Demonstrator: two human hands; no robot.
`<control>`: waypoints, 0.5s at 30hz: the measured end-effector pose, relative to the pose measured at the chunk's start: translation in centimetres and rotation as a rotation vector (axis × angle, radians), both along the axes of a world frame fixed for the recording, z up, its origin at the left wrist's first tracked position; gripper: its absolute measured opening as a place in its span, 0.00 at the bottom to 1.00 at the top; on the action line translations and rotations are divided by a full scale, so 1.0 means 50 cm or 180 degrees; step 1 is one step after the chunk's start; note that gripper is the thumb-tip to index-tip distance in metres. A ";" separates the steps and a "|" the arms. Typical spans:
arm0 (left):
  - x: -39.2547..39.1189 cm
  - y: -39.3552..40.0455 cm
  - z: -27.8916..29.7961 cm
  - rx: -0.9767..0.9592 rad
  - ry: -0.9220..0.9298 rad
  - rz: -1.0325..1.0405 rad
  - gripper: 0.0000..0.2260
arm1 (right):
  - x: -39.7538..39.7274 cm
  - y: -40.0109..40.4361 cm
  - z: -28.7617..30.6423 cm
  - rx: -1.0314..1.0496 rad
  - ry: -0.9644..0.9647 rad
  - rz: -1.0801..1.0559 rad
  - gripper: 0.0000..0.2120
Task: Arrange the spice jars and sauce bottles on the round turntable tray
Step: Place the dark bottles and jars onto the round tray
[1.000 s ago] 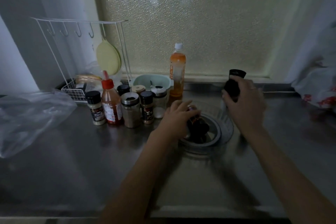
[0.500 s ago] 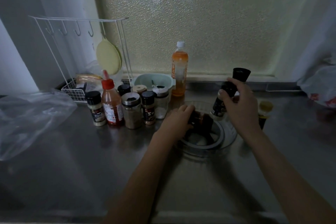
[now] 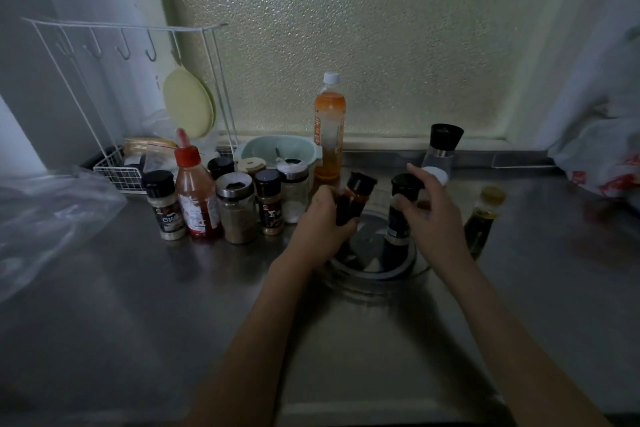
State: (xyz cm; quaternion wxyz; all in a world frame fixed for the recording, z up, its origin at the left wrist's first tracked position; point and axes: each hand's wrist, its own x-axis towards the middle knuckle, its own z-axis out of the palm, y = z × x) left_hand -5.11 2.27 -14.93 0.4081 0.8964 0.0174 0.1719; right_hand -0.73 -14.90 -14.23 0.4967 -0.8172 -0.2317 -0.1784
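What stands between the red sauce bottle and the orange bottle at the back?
In the head view, spice jars cluster between the red sauce bottle and the orange bottle.

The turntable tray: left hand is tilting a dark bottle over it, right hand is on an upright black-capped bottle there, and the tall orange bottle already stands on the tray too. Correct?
Not quite. The head view shows the tall orange bottle off the turntable tray, standing behind it on the counter by the window. The rest holds: the left hand tilts a dark bottle, the right hand is on the upright black-capped bottle.
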 end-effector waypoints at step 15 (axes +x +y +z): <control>0.014 0.003 -0.015 -0.0024 -0.0197 0.0120 0.23 | 0.038 -0.086 -0.049 0.1085 -0.0309 -0.1497 0.27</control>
